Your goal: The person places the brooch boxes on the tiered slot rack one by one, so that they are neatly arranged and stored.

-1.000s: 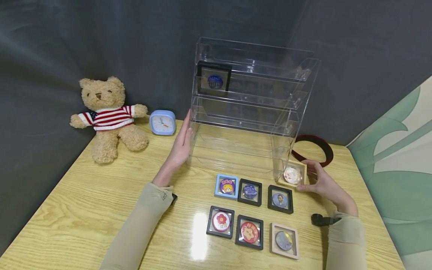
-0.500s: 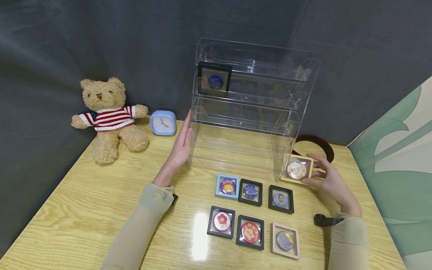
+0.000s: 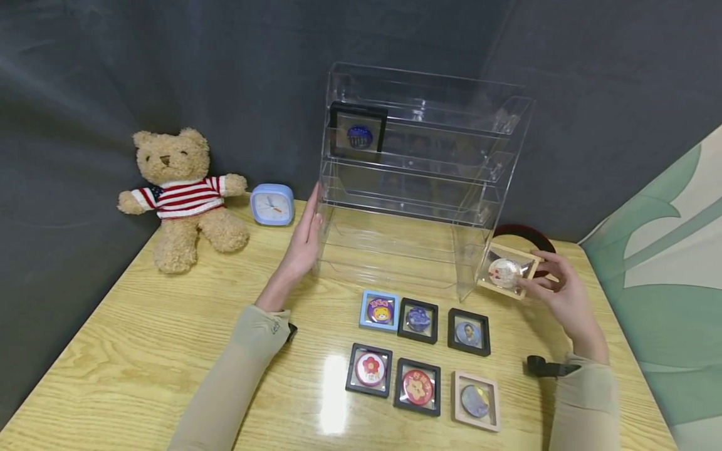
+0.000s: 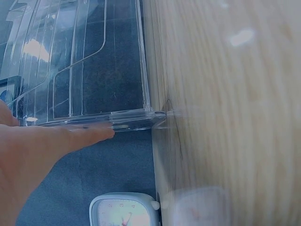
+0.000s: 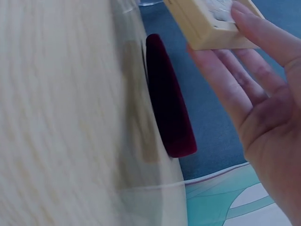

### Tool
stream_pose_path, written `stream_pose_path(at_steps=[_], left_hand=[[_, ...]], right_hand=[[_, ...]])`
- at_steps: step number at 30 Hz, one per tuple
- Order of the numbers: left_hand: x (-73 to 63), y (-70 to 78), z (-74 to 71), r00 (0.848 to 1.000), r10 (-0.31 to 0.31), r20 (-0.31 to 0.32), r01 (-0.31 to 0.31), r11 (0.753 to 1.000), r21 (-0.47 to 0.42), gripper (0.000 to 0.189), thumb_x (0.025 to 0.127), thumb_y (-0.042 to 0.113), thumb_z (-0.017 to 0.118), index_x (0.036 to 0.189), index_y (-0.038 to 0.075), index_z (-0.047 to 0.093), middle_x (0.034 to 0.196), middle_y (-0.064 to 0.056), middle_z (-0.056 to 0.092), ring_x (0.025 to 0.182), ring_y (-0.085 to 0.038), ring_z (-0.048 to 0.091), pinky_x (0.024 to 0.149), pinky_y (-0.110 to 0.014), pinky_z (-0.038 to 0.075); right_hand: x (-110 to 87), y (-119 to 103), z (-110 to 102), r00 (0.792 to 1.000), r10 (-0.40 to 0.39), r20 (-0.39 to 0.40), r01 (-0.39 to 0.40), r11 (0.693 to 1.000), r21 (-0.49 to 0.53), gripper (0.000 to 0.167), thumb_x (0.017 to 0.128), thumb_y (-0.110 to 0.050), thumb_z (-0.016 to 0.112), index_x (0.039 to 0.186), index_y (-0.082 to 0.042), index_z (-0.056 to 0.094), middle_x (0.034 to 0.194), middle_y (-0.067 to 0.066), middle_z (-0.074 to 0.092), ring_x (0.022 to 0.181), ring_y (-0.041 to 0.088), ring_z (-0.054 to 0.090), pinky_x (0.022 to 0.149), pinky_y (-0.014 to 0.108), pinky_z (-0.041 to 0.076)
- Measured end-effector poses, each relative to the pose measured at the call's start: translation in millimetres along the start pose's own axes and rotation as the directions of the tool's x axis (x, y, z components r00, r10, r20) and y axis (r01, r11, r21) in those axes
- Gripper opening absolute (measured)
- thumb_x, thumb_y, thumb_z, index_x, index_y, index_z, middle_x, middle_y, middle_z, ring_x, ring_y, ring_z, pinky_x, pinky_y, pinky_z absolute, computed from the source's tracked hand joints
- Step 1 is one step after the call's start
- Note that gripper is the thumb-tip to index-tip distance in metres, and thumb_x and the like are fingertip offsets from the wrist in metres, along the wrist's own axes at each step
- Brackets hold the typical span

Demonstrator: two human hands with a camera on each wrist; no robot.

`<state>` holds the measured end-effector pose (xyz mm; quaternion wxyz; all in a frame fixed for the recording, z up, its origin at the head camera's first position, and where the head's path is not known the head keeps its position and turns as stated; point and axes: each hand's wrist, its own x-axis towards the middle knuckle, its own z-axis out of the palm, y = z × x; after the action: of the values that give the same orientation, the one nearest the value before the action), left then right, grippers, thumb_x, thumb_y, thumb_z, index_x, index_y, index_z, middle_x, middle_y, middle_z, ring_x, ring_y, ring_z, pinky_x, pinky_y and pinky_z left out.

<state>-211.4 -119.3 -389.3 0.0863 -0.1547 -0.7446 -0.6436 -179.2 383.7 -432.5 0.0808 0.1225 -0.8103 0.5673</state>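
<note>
My right hand pinches a pale cream display frame holding a round badge, tilted beside the lower right side of a clear acrylic tiered rack. In the right wrist view, the thumb lies on the face of the frame and the fingers are behind it, above the table. Against the rack's left side, my left hand rests with straight fingers; the left wrist view shows this hand along the rack's edge. A black frame with a blue badge stands on an upper tier at the left.
In front of the rack lie several badge frames, including a blue one, a black one and a beige one. A dark red ring lies behind my right hand. A teddy bear and blue clock stand left.
My right hand has moved the cream frame right and upward, away from the rack's front right corner, and tilted it. The left hand stays in place.
</note>
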Motion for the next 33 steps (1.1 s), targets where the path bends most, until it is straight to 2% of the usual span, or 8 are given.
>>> stream_pose_path(at_steps=[3,7,15,24,29,33], left_hand=[[-0.6,0.0,0.0,1.000,0.003,0.001,-0.003,1.000,-0.001,0.058,0.116,0.002,0.025,0.172,0.002,0.006,0.178,-0.018,0.006,0.163,-0.031,0.008,0.132,-0.039,0.011],[-0.9,0.7,0.0,1.000,0.002,0.003,-0.002,1.000,-0.001,0.058,0.117,0.003,0.025,0.172,0.003,0.006,0.178,-0.016,0.007,0.163,-0.030,0.008,0.132,-0.039,0.011],[-0.4,-0.3,0.5,1.000,-0.001,0.004,0.001,1.000,-0.007,0.058,0.117,0.004,0.024,0.172,0.003,0.006,0.178,-0.016,0.006,0.163,-0.029,0.007,0.132,-0.038,0.010],[-0.7,0.1,-0.4,1.000,-0.001,0.006,0.001,1.000,0.001,0.058,0.117,0.003,0.024,0.171,0.001,0.006,0.178,-0.018,0.006,0.163,-0.031,0.007,0.132,-0.039,0.011],[6.0,-20.3,-0.7,1.000,-0.007,0.004,0.007,1.000,0.016,0.058,0.117,0.006,0.023,0.172,0.004,0.004,0.178,-0.015,0.005,0.163,-0.030,0.007,0.132,-0.039,0.010],[9.8,-35.3,-0.9,1.000,0.002,-0.003,-0.002,1.000,0.031,0.059,0.118,0.009,0.023,0.173,0.009,0.004,0.179,-0.011,0.005,0.163,-0.027,0.007,0.132,-0.039,0.010]], right_hand=[[1.9,-5,1,0.998,-0.019,-0.053,0.027,0.990,0.137,0.066,0.095,0.023,0.066,0.151,-0.009,0.056,0.110,0.003,0.063,0.087,0.005,0.074,0.070,0.017,0.061],[3.7,-16,3,0.992,-0.047,-0.120,0.074,0.971,0.225,0.063,0.094,0.026,0.062,0.148,-0.004,0.055,0.108,0.006,0.062,0.082,0.008,0.076,0.070,0.019,0.062],[3.4,-42,8,0.972,-0.073,-0.225,0.112,0.979,0.169,0.059,0.094,0.025,0.064,0.147,0.001,0.055,0.109,0.007,0.057,0.079,0.006,0.074,0.067,0.017,0.061],[3.8,-66,10,0.951,-0.112,-0.287,0.186,0.952,0.242,0.054,0.093,0.028,0.061,0.142,0.007,0.057,0.105,0.011,0.060,0.076,0.011,0.073,0.066,0.018,0.061],[3.8,-74,11,0.944,-0.103,-0.312,0.185,0.951,0.246,0.052,0.093,0.027,0.060,0.141,0.005,0.058,0.106,0.012,0.059,0.074,0.011,0.073,0.065,0.018,0.061],[4.0,-78,12,0.936,-0.098,-0.337,0.174,0.964,0.203,0.050,0.094,0.024,0.062,0.141,0.005,0.059,0.106,0.011,0.063,0.074,0.010,0.073,0.066,0.018,0.061]])
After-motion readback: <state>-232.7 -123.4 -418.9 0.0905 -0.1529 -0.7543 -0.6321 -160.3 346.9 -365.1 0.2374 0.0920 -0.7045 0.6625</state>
